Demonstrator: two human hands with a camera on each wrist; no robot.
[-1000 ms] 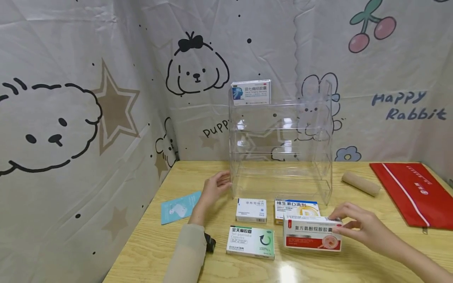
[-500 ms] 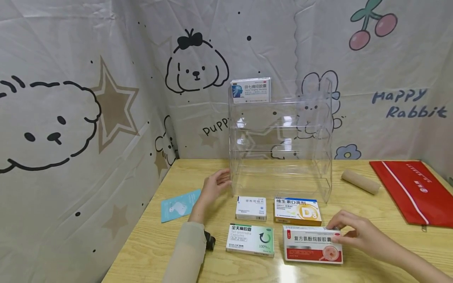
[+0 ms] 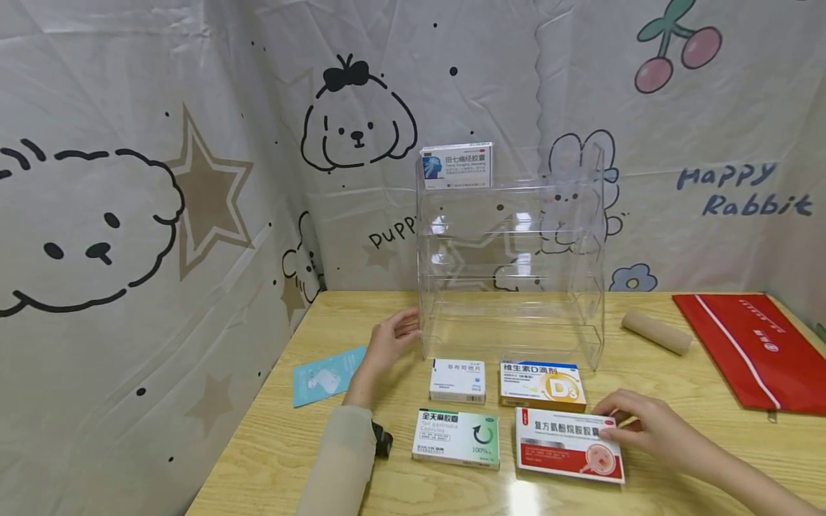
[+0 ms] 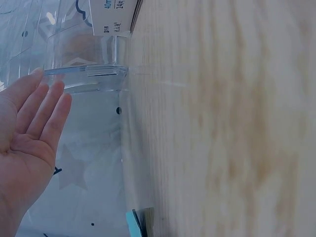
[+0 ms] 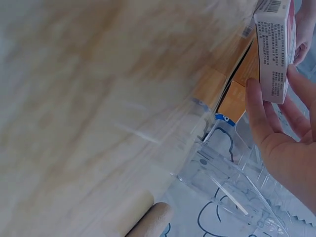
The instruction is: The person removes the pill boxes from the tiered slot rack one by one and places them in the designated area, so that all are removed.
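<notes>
My right hand (image 3: 645, 423) pinches the right end of a red-and-white medicine box (image 3: 561, 446), thumb on its printed front. In the right wrist view, the fingers lie behind the box (image 5: 273, 54), which leans back. At left, my left hand (image 3: 389, 342) is against the left side of a clear tiered display rack (image 3: 516, 312). The left wrist view shows that hand's fingers (image 4: 44, 116) extended, with tips at the rack's edge. A white box with a blue head picture (image 3: 457, 166) stands on the rack's top tier, at the left.
In front of the rack lie a small white box (image 3: 457, 381), a vitamin D box (image 3: 543, 385) and a green-and-white capsule box (image 3: 455, 438). A teal packet (image 3: 328, 378) is at left. A cardboard tube (image 3: 657, 332) and a red zip pouch (image 3: 755, 351) lie at right.
The red-and-white box has come down and nearer in my right hand, uncovering the vitamin D box, and its front has tipped further upward. My left hand has stayed at the rack.
</notes>
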